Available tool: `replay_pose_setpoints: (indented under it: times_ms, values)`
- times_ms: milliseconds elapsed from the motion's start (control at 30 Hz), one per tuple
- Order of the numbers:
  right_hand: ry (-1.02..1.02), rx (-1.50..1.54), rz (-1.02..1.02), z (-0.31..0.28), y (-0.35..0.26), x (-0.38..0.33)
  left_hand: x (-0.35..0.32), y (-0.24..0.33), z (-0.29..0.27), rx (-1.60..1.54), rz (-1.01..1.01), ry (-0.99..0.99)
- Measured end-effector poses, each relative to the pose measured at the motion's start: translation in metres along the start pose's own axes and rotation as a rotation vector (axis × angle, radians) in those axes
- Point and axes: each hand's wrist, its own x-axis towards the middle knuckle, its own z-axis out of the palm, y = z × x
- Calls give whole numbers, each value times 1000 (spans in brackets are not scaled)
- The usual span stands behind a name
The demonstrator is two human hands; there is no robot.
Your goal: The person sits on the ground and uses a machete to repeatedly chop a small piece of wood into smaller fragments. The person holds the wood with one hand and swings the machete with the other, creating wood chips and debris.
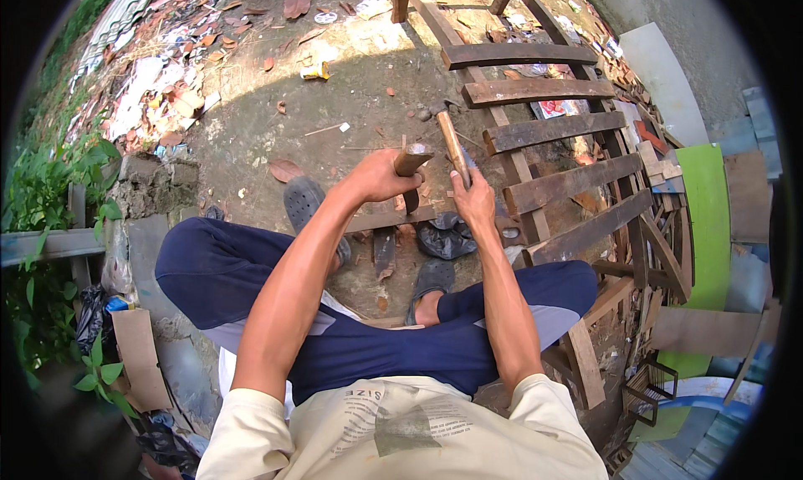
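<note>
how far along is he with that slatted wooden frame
Done: several dark slats already sit across the wooden frame. In hand: the right hand grips a hammer, while the left hand holds a short wooden piece. Left: loose scraps lie near the feet, unattached.

The single head view is worn on the person's head and faces steeply down over the chest and lap toward the wooden slat frame (552, 137), which lies ahead and to the right on bare ground. The frame is near, within arm's reach. Forearms enter from the lower edge. Fisheye optics bend the slats toward the rim, and a dark border surrounds the picture. No second view overlaps.
</note>
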Motion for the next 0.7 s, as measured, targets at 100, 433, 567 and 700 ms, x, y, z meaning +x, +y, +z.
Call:
replay_pose_setpoints:
  times_ms: [100,433,567,700]
  values:
    - [98,177,-241,-80,-67,-33,0,11,-2,52,-1,-17]
    - [-105,-13,-280,-167,-97,-152,3,24,10,54,114,-24]
    - [-146,-123,-187,-178,-111,-169,1,27,27,146,130,-33]
    - [7,7,-288,-191,-123,-184,-4,36,24,148,137,-57]
